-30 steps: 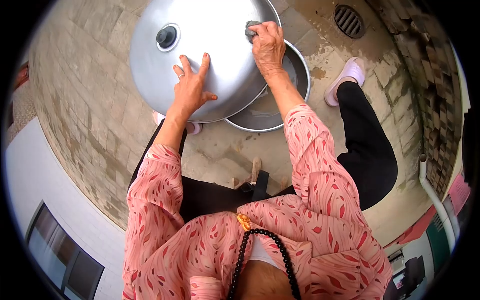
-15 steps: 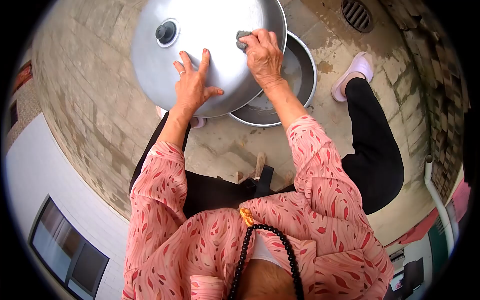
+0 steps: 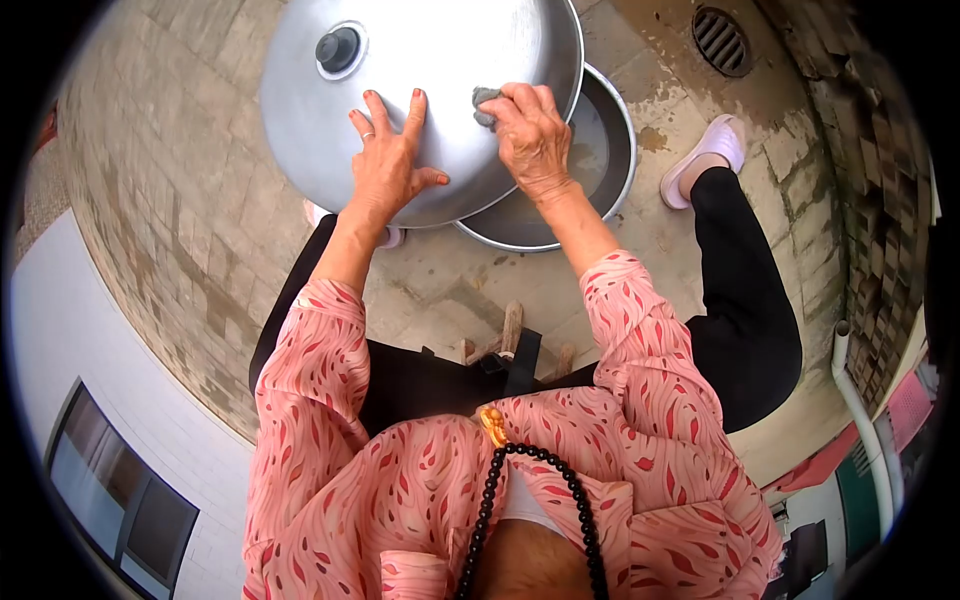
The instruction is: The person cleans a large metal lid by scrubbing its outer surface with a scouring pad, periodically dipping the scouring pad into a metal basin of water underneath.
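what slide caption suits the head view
Left hand spread on a metal lid, right hand holding a grey scrubber against it.

Lid (image 3: 448,75), under left hand (image 3: 386,165): far edge cut off at top.
Basin (image 3: 617,150), beside right hand (image 3: 534,138): partly hidden by lid.
Grey pad (image 3: 484,101), in right hand: partly covered, material unclear.

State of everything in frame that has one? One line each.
Metal lid: domed side showing, knob attached
Grey pad: bunched, against the lid
Left hand: fingers spread on the lid
Right hand: pinching the pad
Basin: partly hidden by the lid, contents unclear
Drain grate: in place
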Motion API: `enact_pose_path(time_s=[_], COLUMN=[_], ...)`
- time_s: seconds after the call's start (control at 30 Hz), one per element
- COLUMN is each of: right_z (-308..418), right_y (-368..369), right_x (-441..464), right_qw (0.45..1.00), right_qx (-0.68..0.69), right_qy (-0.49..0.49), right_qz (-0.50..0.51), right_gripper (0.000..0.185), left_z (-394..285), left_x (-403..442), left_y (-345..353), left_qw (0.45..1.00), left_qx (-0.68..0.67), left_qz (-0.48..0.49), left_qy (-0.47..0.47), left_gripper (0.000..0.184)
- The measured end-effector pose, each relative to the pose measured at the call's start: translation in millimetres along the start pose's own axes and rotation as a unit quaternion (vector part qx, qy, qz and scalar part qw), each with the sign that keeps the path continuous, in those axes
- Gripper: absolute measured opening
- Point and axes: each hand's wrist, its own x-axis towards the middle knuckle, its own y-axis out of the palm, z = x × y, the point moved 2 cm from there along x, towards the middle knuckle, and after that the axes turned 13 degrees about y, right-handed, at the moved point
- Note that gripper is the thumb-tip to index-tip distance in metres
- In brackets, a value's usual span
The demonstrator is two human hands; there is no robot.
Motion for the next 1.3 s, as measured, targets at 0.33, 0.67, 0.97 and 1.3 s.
enact_pose_path(time_s=[0.33,0.67,0.97,1.3], right_z=[-35,-36,12,7], right_y=[14,3,2,30], right_x=[110,86,-9,59], right_qw=[0.995,0.998,0.995,0.996], right_qx=[-0.072,-0.053,0.007,-0.065], right_qy=[-0.021,-0.029,-0.056,-0.054], right_qz=[-0.072,-0.018,0.087,-0.018], right_gripper=[0.014,0.014,0.014,0.012], left_z=[-1,4,3,6], left_x=[-1,-6,-2,-2], left_y=[0,3,6,4], left_qw=[1.000,0.999,0.998,0.998], left_qx=[-0.014,-0.033,-0.061,-0.050], left_qz=[0.005,-0.016,-0.013,-0.014], left_qy=[0.004,0.017,0.015,0.019], left_gripper=[0.118,0.118,0.113,0.114])
